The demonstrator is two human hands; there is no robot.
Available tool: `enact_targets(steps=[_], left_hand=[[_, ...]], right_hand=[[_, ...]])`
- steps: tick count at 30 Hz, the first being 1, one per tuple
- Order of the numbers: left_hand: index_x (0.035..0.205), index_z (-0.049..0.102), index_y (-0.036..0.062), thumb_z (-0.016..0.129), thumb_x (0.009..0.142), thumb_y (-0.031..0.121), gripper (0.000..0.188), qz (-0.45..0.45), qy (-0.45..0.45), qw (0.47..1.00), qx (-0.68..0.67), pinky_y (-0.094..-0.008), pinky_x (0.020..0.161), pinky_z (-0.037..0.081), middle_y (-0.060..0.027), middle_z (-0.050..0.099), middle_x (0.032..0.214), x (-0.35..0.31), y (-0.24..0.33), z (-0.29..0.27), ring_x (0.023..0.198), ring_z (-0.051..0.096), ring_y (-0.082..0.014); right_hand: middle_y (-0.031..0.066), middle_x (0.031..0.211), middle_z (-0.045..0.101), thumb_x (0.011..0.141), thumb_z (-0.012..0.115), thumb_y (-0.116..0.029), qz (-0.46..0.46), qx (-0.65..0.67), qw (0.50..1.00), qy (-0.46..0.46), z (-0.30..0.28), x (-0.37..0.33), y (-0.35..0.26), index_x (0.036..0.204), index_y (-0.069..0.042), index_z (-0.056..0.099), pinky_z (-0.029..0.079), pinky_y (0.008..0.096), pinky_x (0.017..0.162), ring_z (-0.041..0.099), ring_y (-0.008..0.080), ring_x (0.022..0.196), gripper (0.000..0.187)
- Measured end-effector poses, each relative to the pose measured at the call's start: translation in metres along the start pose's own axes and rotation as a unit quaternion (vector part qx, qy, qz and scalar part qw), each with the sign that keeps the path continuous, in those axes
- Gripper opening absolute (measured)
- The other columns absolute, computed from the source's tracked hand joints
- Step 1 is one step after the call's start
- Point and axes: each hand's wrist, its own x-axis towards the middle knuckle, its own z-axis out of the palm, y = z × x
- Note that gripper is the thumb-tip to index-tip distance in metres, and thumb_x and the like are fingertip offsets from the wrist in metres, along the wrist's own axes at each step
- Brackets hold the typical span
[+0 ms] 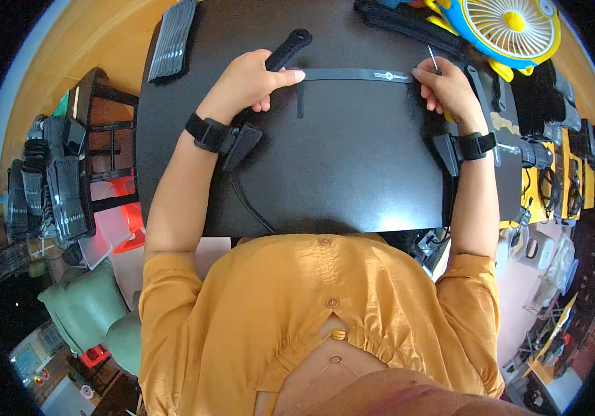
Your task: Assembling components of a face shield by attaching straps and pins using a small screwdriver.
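Observation:
A flat dark grey strap (342,74) with a printed light label is stretched across the black table between my hands. My left hand (250,82) is closed on its left end, thumb on top. A fuzzy black strap end (289,50) with a hole sticks up from that fist. My right hand (449,89) pinches the strap's right end. From the same hand a thin pointed metal tool (433,58) juts upward; its grip is mostly hidden by the fingers. Each wrist wears a black band (207,133) with a small box.
A bundle of grey straps (171,43) lies at the table's far left. Black straps (408,29) and a blue-yellow fan (512,24) are at the far right. A dark strap (479,97) lies beside my right hand. More strap bundles (62,194) sit left of the table (325,173).

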Motion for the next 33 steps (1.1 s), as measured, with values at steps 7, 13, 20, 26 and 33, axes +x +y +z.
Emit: enact_targets(steps=[7,13,20,26,33], left_hand=[[0.094,0.057,0.0024,0.060,0.094,0.042,0.040,0.211,0.170,0.962,-0.028,-0.0230,0.051,0.046,-0.0005,0.054,0.064,-0.014,0.012,0.000,0.056,0.053,-0.0070],[0.120,0.056,0.0016,0.059,0.089,0.028,0.041,0.342,0.116,0.932,-0.030,-0.0475,0.080,0.052,-0.0242,0.065,0.098,-0.063,0.077,0.030,0.091,0.063,-0.0413],[0.082,0.062,0.0031,0.063,0.087,0.021,0.019,0.546,0.281,0.789,-0.031,-0.0400,0.074,0.050,-0.0141,0.063,0.090,-0.133,0.100,0.000,0.087,0.061,-0.0310],[0.094,0.067,0.0064,0.058,0.094,0.020,0.016,0.647,0.204,0.662,-0.320,-0.0378,0.071,0.049,-0.0109,0.062,0.088,-0.203,0.138,0.001,0.081,0.061,-0.0289],[0.115,0.059,-0.0158,0.056,0.095,0.002,0.028,0.765,0.245,0.579,-0.141,-0.0287,0.072,0.058,-0.0268,0.063,0.110,-0.248,0.137,-0.015,0.088,0.069,-0.0294]], right_hand=[[0.0002,0.077,0.065,0.089,0.067,-0.036,-0.119,0.133,0.982,0.055,0.017,-0.022,-0.032,0.104,-0.006,0.065,0.033,0.0181,0.043,0.046,0.0035,0.047,0.034],[-0.0027,0.069,0.054,0.091,0.065,-0.030,-0.164,0.273,0.939,-0.134,0.049,-0.073,-0.069,0.122,-0.001,0.057,0.029,0.0181,0.034,0.040,0.0030,0.039,0.043],[0.0046,0.099,0.065,0.099,0.054,-0.024,-0.084,0.497,0.863,-0.015,0.057,-0.070,-0.078,0.116,-0.006,0.056,0.049,0.0272,0.054,0.059,0.0098,0.062,0.025],[0.0030,0.111,0.065,0.101,0.051,-0.028,-0.111,0.456,0.869,-0.159,0.062,-0.035,-0.042,0.115,-0.011,0.055,0.027,0.0151,0.037,0.036,0.0005,0.042,0.022],[0.0037,0.104,0.066,0.100,0.053,-0.027,-0.091,0.483,0.859,-0.145,0.068,-0.050,-0.040,0.111,-0.010,0.056,0.028,0.0163,0.034,0.036,0.0013,0.041,0.021]])
